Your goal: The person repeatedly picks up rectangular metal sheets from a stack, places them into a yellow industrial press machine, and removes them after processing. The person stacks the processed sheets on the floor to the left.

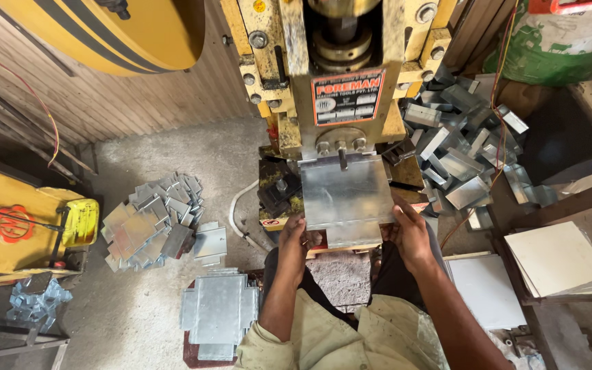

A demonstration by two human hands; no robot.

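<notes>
Both hands, left hand (294,241) and right hand (409,236), grip the stiff, thin, sharp-edged metal sheet (347,195) by its near corners, probably light.

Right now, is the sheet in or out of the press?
In: the sheet lies flat under the press, both hands holding its near edge.

The yellow press (340,75) blocks everything straight ahead, its ram housing hanging just over the far edge of the metal sheet (347,195). Both hands (294,240) (409,233) sit at the sheet's near corners, leaving a narrow gap between them. To the right, a heap of bent metal pieces (457,147) crowds close against the press. To the left, bare concrete floor (138,154) lies open as far as the pile of flat blanks (149,223) and the stacked cut plates (217,312).
</notes>
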